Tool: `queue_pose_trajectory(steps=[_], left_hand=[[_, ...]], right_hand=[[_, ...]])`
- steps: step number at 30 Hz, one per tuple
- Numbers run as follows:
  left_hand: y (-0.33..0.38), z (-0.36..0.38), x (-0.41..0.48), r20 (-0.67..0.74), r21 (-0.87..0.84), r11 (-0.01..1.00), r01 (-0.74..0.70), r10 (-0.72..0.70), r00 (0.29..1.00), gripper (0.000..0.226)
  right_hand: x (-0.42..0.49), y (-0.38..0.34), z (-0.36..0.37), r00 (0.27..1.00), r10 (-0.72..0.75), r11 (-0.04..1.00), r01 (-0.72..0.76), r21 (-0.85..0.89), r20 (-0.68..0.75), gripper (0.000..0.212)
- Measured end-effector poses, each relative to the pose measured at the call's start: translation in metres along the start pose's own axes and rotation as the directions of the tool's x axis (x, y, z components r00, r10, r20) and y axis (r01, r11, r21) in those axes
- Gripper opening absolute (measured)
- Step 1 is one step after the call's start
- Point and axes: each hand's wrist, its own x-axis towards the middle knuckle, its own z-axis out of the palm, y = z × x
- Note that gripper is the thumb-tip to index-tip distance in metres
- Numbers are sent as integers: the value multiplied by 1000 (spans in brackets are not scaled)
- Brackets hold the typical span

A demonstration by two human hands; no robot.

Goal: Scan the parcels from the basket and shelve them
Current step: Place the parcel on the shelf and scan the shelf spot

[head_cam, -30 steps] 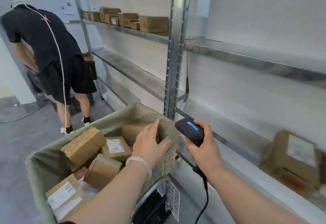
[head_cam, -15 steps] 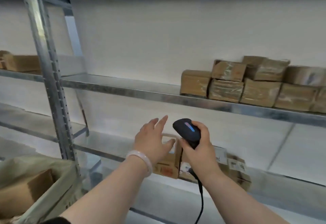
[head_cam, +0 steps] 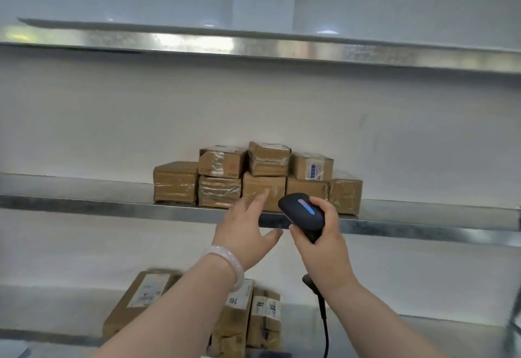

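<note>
Eight parcels (head_cam: 268, 160) sit stacked on the middle shelf (head_cam: 112, 211). Near them, the right hand (head_cam: 324, 250) grasps the scanner (head_cam: 303, 212); the left hand (head_cam: 245, 231) hovers spread and empty.

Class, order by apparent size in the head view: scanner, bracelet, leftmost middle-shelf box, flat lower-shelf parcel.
1. flat lower-shelf parcel
2. leftmost middle-shelf box and scanner: these look alike, and the scanner is nearer the camera, so they are not ranked
3. bracelet
</note>
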Motion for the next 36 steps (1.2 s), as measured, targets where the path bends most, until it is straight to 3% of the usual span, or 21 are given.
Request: queue_pose_trajectory(steps=[7,14,21,26,36], left_hand=[[51,10,45,43,-76,996,-52,56,998,81],[65,21,85,78,-185,982,-40,55,995,79],[78,27,114,36,-175,985,2,4,999,70],[79,29,125,39,-87,987,134,-131,991,81],[103,45,149,-12,-131,987,90,-92,996,55]], right_hand=[[45,-4,-51,982,-62,998,63,-3,-176,58],[93,-2,-67,957,-38,999,29,-36,-288,56],[135,9,-72,962,-2,998,-16,-65,-273,56],[171,21,-77,970,52,998,-57,-12,-238,55],[201,44,-68,983,137,989,-129,68,-123,59]])
